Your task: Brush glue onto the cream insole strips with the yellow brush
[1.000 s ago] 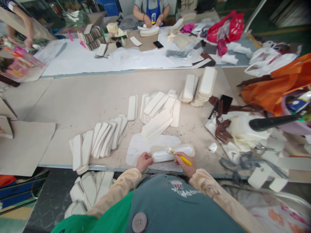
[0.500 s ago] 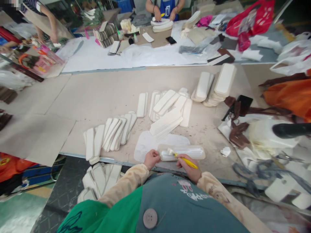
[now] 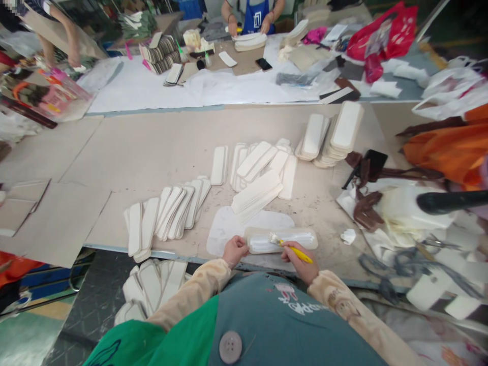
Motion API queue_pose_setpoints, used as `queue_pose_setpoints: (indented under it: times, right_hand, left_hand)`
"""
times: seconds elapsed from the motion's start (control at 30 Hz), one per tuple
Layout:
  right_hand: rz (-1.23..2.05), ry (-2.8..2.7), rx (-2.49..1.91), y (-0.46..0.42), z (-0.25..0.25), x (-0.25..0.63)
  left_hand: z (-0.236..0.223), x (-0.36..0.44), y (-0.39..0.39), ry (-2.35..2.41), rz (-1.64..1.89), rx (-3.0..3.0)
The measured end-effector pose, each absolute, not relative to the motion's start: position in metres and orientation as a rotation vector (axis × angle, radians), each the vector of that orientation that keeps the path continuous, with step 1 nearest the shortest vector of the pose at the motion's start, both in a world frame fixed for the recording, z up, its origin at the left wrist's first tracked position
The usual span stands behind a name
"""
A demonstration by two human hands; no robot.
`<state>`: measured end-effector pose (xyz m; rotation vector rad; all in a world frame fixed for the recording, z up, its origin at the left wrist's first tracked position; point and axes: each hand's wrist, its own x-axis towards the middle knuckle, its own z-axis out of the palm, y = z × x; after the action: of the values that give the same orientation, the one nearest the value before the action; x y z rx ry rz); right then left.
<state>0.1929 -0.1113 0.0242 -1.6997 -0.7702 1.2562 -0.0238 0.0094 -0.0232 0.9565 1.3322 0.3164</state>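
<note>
A yellow-handled brush point(image 3: 299, 252) is gripped in my right hand point(image 3: 303, 264). Its pale bristles rest on a long rounded cream panel point(image 3: 310, 239) whose middle looks white and glossy. At the panel's left end, my left hand point(image 3: 235, 250) is closed, fingertips pinched together against the edge; whether they grip the panel is hidden. Under the panel lies a white sheet point(image 3: 217, 231). Just beyond are loose cream panels point(image 3: 257, 195) in an overlapping heap. A fanned row of similar panels point(image 3: 171, 211) spreads to the left.
Taller panel stacks point(image 3: 345, 129) stand at the back right. On the right are a white container point(image 3: 412, 208), brown scraps, scissors point(image 3: 438, 243) and an orange cloth point(image 3: 450, 147). More panels point(image 3: 152, 284) sit below the table edge. Across the table a co-worker in a blue apron point(image 3: 256, 18) handles similar pieces.
The brush has shifted slightly along the panel, its bristles now a little farther right on it. My left hand stays at the panel's left end. The whole view has moved slightly.
</note>
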Motion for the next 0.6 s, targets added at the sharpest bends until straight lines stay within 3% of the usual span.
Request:
queue_pose_setpoints:
  times: [0.6]
  right_hand:
    - [0.770,-0.466,-1.933,-0.160,0.039,0.267]
  left_hand:
    - [-0.021,-0.024,0.012,1.331,0.310,0.978]
